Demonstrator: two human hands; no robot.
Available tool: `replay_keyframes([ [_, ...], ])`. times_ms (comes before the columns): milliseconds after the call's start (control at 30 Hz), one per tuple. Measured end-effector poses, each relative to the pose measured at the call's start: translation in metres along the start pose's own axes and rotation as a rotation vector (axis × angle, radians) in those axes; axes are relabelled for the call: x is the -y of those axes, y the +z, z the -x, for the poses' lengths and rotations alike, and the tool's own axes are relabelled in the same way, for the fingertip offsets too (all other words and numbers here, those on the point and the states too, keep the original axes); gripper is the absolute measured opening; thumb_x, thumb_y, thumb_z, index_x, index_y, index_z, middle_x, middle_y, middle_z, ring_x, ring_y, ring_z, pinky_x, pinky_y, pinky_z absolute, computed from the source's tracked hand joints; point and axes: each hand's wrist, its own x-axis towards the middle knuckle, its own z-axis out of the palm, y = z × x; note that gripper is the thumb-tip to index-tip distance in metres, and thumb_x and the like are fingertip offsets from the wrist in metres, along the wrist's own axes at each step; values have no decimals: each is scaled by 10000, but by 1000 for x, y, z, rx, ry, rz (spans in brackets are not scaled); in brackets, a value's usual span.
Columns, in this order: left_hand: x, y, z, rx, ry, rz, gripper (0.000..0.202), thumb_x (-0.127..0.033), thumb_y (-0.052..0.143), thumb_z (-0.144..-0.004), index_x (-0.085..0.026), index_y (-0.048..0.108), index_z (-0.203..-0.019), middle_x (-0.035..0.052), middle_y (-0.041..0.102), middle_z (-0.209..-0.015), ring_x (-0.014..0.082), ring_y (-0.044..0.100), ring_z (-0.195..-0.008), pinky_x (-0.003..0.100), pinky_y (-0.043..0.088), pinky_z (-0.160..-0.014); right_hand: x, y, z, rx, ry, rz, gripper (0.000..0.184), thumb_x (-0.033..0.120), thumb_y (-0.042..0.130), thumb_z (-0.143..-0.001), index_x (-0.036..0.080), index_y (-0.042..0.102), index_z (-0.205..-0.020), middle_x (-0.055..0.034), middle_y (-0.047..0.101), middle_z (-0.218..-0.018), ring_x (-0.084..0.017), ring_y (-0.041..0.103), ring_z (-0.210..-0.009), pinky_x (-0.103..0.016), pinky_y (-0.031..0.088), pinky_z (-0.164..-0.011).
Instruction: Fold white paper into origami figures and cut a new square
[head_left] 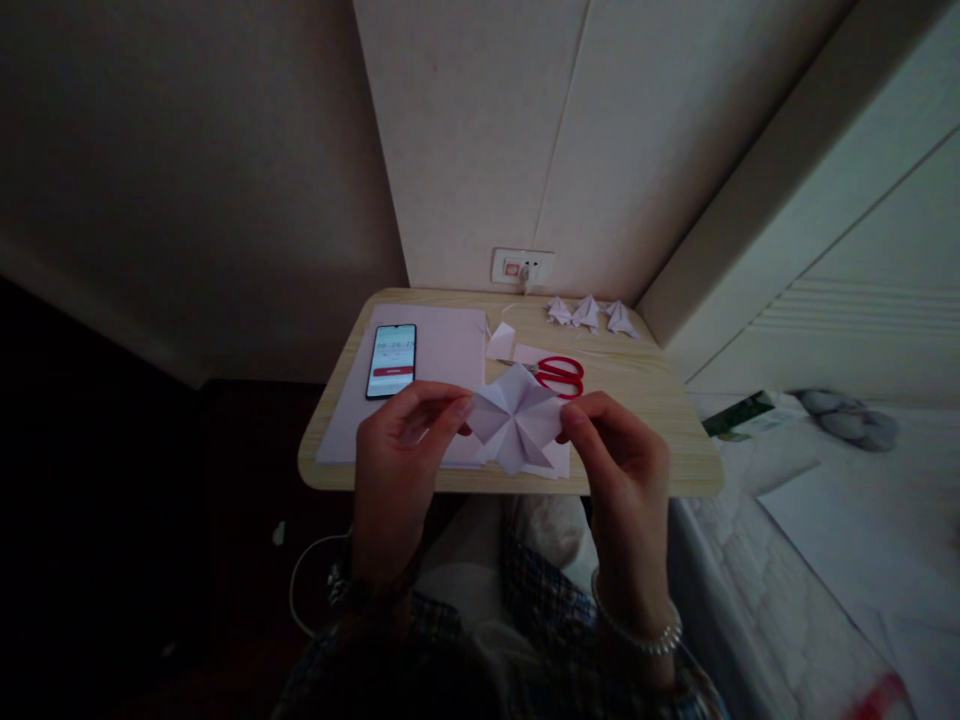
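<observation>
A creased white sheet of folding paper, its folds meeting at the middle, is held up above the table's front part. My left hand pinches its left corner between thumb and fingers. On the opposite side, my right hand grips the right corner the same way. Just behind the paper lie scissors with red handles, their blades partly over paper scraps. A small white paper piece rests to the left of the scissors. Several folded paper figures stand at the table's back right.
The small wooden table stands against a wall with a socket. A phone showing a timer lies on a stack of white paper. To the right, a bed bears large paper sheets and a grey item.
</observation>
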Motion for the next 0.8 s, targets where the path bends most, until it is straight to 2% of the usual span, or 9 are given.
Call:
replay_keyframes([
  [267, -1, 0, -1, 8, 9, -4, 60, -164, 682, -756, -213, 677, -722, -37, 707, -694, 109, 647, -614, 204, 526, -610, 1, -1, 1, -12, -19, 65, 190, 245, 601, -880, 201, 601, -695, 42, 567, -659, -120, 523, -667, -263, 345, -612],
  [533, 1, -3, 1, 52, 7, -51, 45, -193, 685, -768, -221, 686, -733, -32, 700, -683, 128, 651, -617, 228, 536, -627, 2, 2, 1, -1, 6, 81, 212, 279, 608, -876, 198, 599, -680, 34, 574, -647, -126, 528, -648, -268, 353, -596],
  [800, 1, -2, 2, 27, 26, -38, 59, -169, 683, -769, -215, 687, -733, -33, 703, -693, 119, 648, -618, 219, 531, -624, -1, 0, 1, -1, -20, 112, 231, 274, 599, -885, 199, 589, -666, 43, 563, -637, -112, 515, -640, -262, 352, -606],
])
